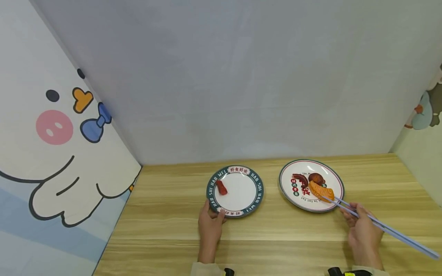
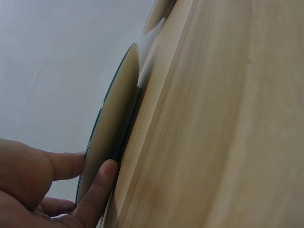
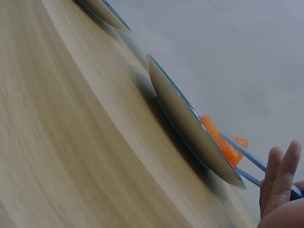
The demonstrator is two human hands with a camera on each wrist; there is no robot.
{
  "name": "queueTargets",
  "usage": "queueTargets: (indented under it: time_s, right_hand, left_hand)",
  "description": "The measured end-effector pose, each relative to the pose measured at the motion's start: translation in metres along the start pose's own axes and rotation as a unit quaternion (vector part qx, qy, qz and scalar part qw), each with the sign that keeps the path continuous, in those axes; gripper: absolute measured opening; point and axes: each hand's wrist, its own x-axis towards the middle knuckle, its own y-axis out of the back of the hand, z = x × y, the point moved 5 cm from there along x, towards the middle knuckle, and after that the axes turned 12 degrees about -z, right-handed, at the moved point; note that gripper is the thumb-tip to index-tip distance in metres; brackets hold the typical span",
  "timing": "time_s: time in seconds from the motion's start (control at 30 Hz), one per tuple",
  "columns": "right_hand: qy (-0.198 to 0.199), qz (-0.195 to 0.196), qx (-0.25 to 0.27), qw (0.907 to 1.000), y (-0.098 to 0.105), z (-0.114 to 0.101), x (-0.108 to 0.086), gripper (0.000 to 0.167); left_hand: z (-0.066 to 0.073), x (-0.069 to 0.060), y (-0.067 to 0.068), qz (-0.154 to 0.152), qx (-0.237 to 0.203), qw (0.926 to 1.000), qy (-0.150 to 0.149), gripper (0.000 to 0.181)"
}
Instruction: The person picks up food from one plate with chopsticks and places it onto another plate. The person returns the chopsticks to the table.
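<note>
- My left hand [image 1: 210,228] pinches the rim of the green-banded plate [image 1: 241,191], red piece [image 1: 221,188] on it
- My right hand [image 1: 365,230] grips blue chopsticks [image 1: 411,241], tips touching the orange slice [image 1: 321,190] on the other plate [image 1: 319,167]

On the head view's dial, the backdrop [image 1: 235,84] at twelve looks like matt, faintly creased cloth; the printed panel [image 1: 55,161] at nine looks smooth and matt. The tabletop [image 1: 269,230] at six has a streaked wood grain with a smooth, low sheen. The lettered plate [image 1: 242,193] near six and the red-ringed plate [image 1: 291,169] at four look like glossy glazed ceramic. The chopsticks [image 1: 390,229] towards four resemble smooth plastic. At the red-ringed plate's own four o'clock, the orange slice [image 1: 320,190] looks slightly shiny, like moulded plastic.
</note>
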Motion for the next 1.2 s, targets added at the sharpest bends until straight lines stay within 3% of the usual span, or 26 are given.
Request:
queueTargets:
  time_s: [0.2,0.6,1.2]
  right_hand:
    - [0.004,-0.006,-0.004,1.0000,-0.002,-0.001,-0.001,0.039]
    - [0.016,-0.001,0.038,0.9991,-0.009,-0.007,-0.002,0.035]
    - [0.026,-0.015,0.016,0.9994,-0.018,-0.006,-0.005,0.031]
  left_hand:
    - [0.001,0.000,0.001,0.000,0.002,1.0000,-0.002,0.071]
    - [-0.002,0.002,0.000,-0.002,-0.008,1.0000,0.002,0.072]
    - [0.000,0.001,0.000,-0.002,-0.006,0.9998,0.016,0.073]
